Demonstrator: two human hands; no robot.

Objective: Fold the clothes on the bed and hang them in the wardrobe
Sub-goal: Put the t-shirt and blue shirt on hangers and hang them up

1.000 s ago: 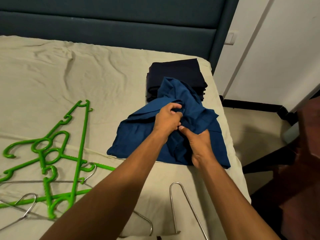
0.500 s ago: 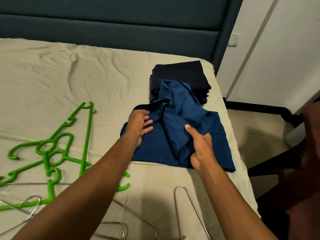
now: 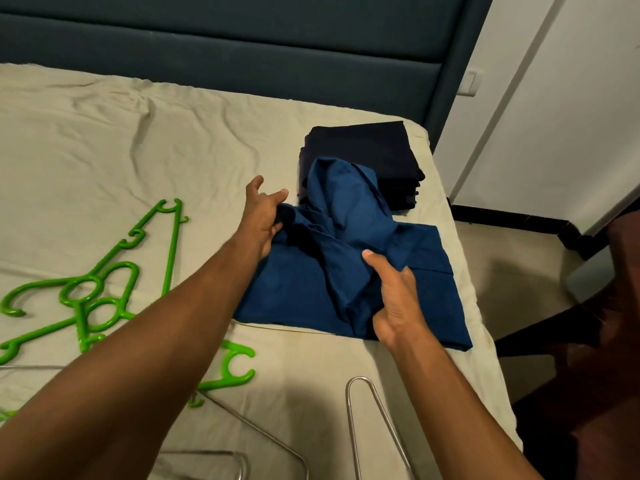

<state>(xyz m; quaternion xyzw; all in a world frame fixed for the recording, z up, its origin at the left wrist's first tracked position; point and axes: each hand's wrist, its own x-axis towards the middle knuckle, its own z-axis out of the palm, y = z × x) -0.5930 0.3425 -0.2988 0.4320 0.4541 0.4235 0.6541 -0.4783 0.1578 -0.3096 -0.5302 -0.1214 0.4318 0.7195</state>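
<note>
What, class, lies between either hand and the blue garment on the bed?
Nothing visible. The left hand grips the blue garment at its left edge, and the right hand holds a bunched fold near the middle.

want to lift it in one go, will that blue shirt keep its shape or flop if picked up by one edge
The blue shirt probably flops: it lies bunched in soft folds. It likely drags rather than slides on the wrinkled sheet. It looks light, since the left hand lifts its corner easily.
</note>
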